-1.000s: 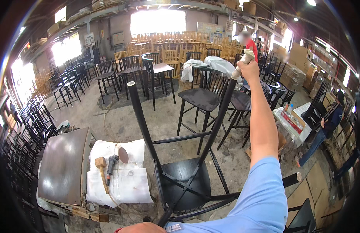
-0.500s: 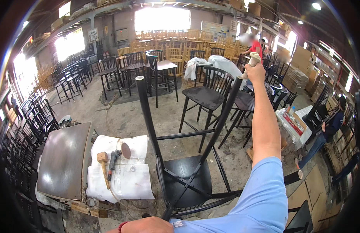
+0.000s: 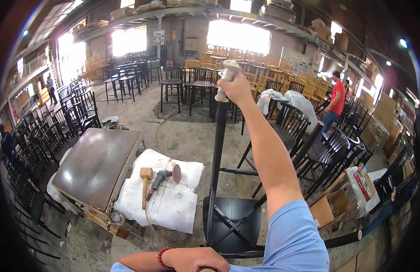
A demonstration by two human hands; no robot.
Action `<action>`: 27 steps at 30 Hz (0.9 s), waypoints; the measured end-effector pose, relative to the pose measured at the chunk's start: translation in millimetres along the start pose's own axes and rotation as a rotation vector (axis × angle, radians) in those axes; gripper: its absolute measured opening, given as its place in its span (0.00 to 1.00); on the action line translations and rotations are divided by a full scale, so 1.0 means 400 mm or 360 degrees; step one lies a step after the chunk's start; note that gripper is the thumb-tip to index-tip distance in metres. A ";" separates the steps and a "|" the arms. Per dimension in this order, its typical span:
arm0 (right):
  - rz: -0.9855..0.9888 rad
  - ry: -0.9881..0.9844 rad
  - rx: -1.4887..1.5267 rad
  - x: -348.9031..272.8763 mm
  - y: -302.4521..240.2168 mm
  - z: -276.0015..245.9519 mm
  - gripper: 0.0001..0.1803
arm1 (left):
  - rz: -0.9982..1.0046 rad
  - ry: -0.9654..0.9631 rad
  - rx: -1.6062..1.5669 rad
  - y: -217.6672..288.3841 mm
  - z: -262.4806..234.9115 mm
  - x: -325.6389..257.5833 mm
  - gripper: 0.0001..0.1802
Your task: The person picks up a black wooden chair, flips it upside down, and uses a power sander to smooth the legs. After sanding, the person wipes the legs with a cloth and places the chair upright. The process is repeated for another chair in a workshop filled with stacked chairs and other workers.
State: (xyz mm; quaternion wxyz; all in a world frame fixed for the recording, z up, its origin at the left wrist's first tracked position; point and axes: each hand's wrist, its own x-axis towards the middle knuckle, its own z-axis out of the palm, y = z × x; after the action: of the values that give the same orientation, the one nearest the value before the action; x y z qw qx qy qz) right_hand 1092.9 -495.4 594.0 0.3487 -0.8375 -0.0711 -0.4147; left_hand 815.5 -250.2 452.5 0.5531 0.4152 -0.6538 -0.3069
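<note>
A black chair lies tipped, with its legs pointing up and away from me. The underside of its seat (image 3: 246,226) faces me, crossed by X-shaped braces. My right hand (image 3: 237,89) grips a rolled beige, cloth-like pad (image 3: 231,67) at the tip of the chair's far left leg (image 3: 217,158). I cannot tell exactly what the pad is made of. My left hand (image 3: 198,259), with a red bead bracelet at the wrist, is curled over the near end of another chair leg at the lower edge. The far right leg (image 3: 313,138) stands free, its tip pale.
A white-padded bench (image 3: 173,211) holds a wooden mallet (image 3: 145,181) and a power sander (image 3: 162,177). Left of it is a brown tabletop (image 3: 99,165). Black stools and chairs surround the area. A person in red (image 3: 335,99) stands at the right. An open cardboard box (image 3: 330,208) sits nearby.
My right hand has carried the pad from the far right leg's tip to the far left leg's tip. The view has swung left. My left hand stays low by the chair.
</note>
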 end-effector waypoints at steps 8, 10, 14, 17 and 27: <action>0.0029 -0.0086 -0.0025 -0.002 0.015 -0.003 0.24 | -0.0047 0.0069 0.0034 -0.006 -0.017 -0.002 0.12; 0.0109 -0.0025 0.0068 -0.005 0.023 -0.006 0.25 | -0.0040 0.0076 0.0005 -0.016 -0.015 -0.004 0.14; 0.0045 0.0115 0.0004 0.008 0.045 -0.018 0.24 | -0.0016 0.0027 0.0022 -0.015 -0.013 -0.004 0.15; 0.0109 0.0107 -0.0092 0.013 0.066 -0.019 0.24 | -0.0008 0.0057 -0.0020 -0.027 -0.013 -0.004 0.17; -0.0363 -0.0190 0.0420 -0.310 -0.125 0.055 0.15 | -0.0138 0.1058 -0.0326 -0.058 -0.148 -0.121 0.28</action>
State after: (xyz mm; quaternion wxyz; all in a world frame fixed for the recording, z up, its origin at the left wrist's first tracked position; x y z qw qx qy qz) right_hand 1006.6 -422.9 519.0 0.4013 -0.7941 -0.2399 -0.3882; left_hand 880.3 -215.0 421.6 0.7610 0.4621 -0.3854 -0.2423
